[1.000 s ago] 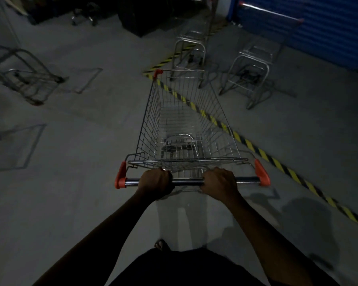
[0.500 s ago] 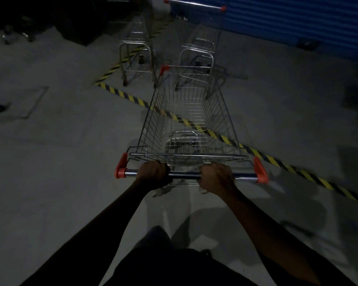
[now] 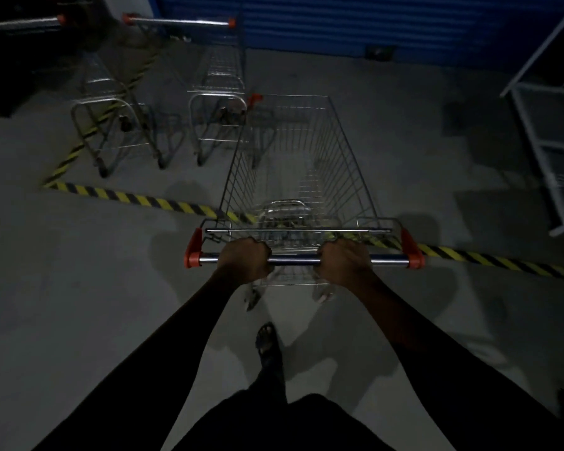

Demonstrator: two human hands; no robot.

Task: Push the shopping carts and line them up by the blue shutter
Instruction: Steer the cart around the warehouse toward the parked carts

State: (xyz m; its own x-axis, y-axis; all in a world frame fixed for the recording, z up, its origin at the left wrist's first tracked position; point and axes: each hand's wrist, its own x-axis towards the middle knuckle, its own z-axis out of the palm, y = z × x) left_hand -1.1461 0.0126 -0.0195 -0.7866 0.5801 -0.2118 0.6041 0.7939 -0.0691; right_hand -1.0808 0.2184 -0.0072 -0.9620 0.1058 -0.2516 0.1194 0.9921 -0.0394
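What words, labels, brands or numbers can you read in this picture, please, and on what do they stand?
None can be read.
Blue shutter: plain slats, no lettering.
Cart handle: no brand visible.
Striped floor tape: yellow and black bars only.
Small dark fitting at the shutter's foot: too dim to tell.

You're seeing a dim, underexposed scene. Soft overlapping shadows cross the concrete floor (image 3: 79, 304), the upper left corner sinks to black, the blue shutter (image 3: 339, 21) catches a faint sheen, and the frame edges bow.
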